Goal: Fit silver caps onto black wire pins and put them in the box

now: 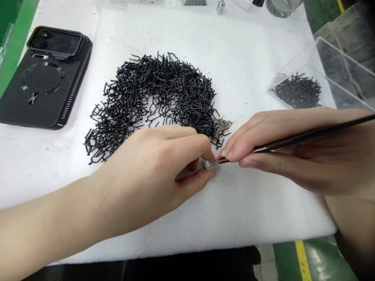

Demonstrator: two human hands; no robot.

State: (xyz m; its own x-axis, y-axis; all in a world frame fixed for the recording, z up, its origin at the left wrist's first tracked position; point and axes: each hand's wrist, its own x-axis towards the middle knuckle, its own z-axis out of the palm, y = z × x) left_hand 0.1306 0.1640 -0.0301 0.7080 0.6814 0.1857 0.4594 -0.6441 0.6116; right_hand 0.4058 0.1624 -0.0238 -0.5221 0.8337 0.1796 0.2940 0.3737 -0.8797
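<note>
Shiny small piece (209, 164), close to the middle of the view, sits between the thumb and forefinger of the person's left hand (161, 158), low over a white table (249, 205). Those two fingers are closed on it from opposite sides. Taking that piece as the centre of a clock, the left forearm comes in from between 8 and 9.

From 3 o'clock comes the right hand (299, 164), its fingers clamped around slim black tweezers (307, 135). Their tips reach the piece, though too finely to tell whether they grip it.

At 11 o'clock a large arched pile of short black bent sticks (187, 89) spreads, its lower edge partly hidden by the left hand. Glittery grains (222, 125) lie at 1 o'clock, touching the pile's right end. At 2 o'clock a see-through tray (310, 58) holds more black sticks and overlaps the table's right edge from this viewpoint. A phone in a black case (43, 84) lies at 10, well apart from the pile.

Open white surface runs between pile and tray toward 1 o'clock, where a glass jar (283, 7) stands at the far edge. Another stretch spans 4 to 6, down to the near edge.
</note>
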